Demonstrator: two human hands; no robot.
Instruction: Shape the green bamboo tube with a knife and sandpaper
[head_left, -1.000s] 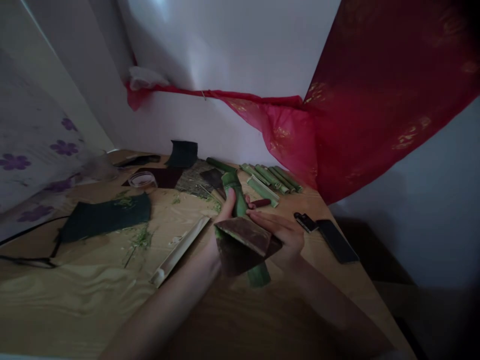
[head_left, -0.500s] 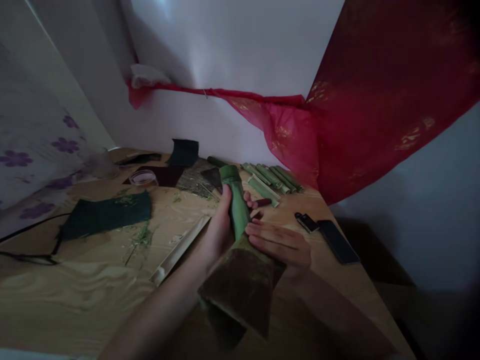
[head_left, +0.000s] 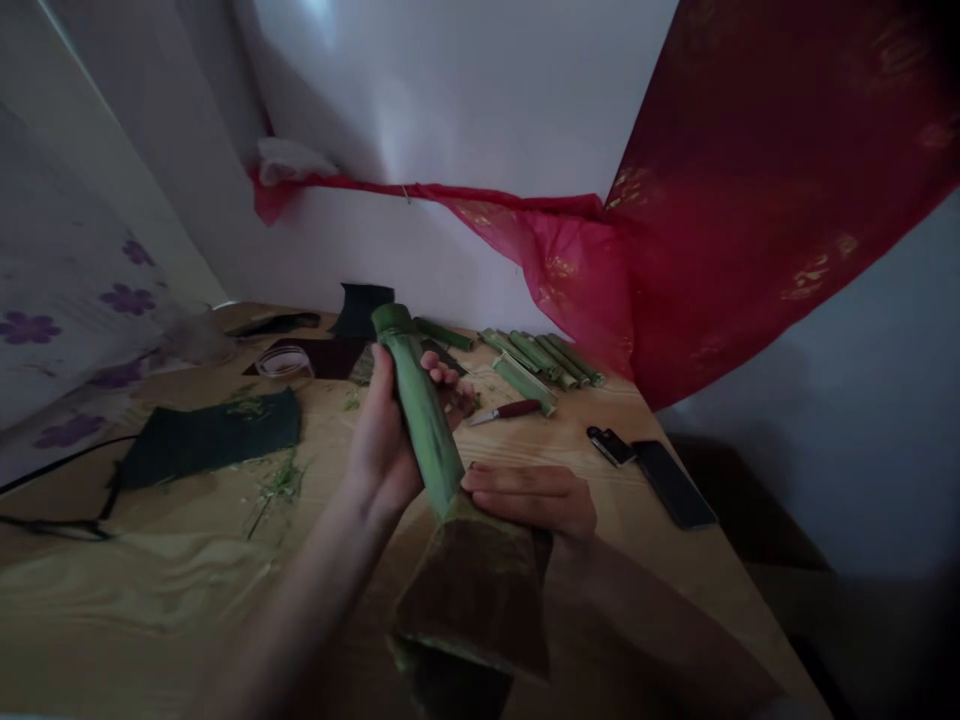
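Note:
A green bamboo tube (head_left: 421, 400) slants up and away across the middle of the head view. My left hand (head_left: 390, 430) is wrapped round it, thumb on the near side and fingertips curling past the far side. Around the tube's lower end is a folded sheet (head_left: 472, 585), brown on its outer face and dark green beneath, which looks like sandpaper. My right hand (head_left: 536, 497) presses this sheet against the bamboo, fingers together and the thumb hidden. The tube's lower end is covered by the sheet. A knife (head_left: 517, 409) with a dark red handle lies just beyond my hands.
Several cut bamboo pieces (head_left: 536, 355) lie at the back. A phone (head_left: 673, 482) and a small black device (head_left: 610, 445) are on the right. On the left lie a dark green sheet (head_left: 217, 437), shavings (head_left: 281, 480) and a tape roll (head_left: 285, 360). Red cloth (head_left: 585, 270) hangs behind.
The bamboo tube's upper end and my left hand have swung left. My right hand and the sheet have shifted slightly left and down along the tube. The knife's blade now shows.

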